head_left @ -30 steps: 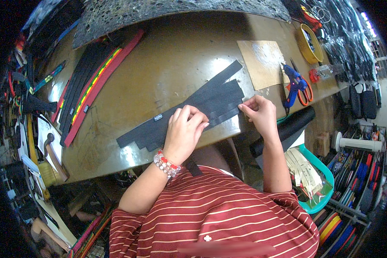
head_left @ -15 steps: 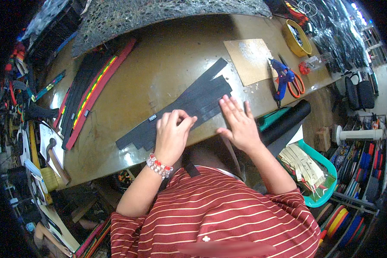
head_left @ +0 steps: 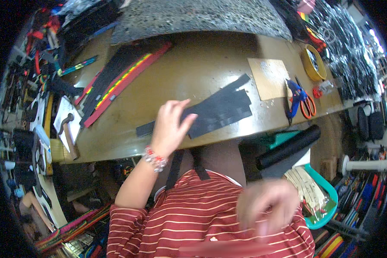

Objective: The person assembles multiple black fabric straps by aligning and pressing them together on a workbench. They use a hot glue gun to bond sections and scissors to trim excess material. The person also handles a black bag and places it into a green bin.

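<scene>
Several black webbing straps [head_left: 221,109] lie side by side in a fanned group along the near edge of the table, their right ends stepped. Over the left part of this group hovers my left hand [head_left: 170,124], a beaded bracelet at its wrist. Its fingers and thumb are apart, with nothing visible between them. My right hand [head_left: 268,206] is raised close to my striped shirt, away from the table; motion smears its fingers, so what they hold, if anything, is hidden. Dark strips [head_left: 173,172] hang by my lap.
Right on the table are a tan board [head_left: 266,77], a blue glue gun [head_left: 294,99], orange-handled scissors [head_left: 307,107] and a yellow bowl [head_left: 310,71]. Black and red straps [head_left: 129,81] lie left, near a hammer [head_left: 68,133]. A green basket [head_left: 329,193] stands beside me.
My right hand has left the straps and come back toward my chest. My left hand has opened from a pinch. The whole view has shifted, with the table now higher up and turned a little.
</scene>
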A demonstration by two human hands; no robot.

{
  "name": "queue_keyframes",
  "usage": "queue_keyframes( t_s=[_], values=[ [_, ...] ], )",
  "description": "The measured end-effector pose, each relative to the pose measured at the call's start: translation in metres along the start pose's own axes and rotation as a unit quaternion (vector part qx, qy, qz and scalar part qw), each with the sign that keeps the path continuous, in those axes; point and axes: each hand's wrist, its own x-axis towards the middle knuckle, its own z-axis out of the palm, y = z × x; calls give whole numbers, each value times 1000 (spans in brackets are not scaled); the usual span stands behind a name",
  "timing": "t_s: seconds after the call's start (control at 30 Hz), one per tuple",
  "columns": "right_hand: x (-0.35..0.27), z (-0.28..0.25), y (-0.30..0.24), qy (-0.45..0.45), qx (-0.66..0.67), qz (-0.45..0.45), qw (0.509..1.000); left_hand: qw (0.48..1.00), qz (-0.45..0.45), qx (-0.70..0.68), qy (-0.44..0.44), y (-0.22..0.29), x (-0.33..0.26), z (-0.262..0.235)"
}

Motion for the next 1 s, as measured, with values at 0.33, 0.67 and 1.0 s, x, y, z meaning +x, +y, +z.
queue_keyframes(
  t_s=[0.33, 0.67, 1.0],
  values=[
    [29, -10, -6, 56, -63, -108, 991, 991, -37, 70, -108, -25, 18, 2],
    [-45, -104, 86, 188, -730, 250, 608, 955, -209, 208, -40, -263, 86, -144],
    [-6, -89, 82, 23, -729, 223, 646, 948, -239, 55, -203, -199, 65, -125]
  ],
)
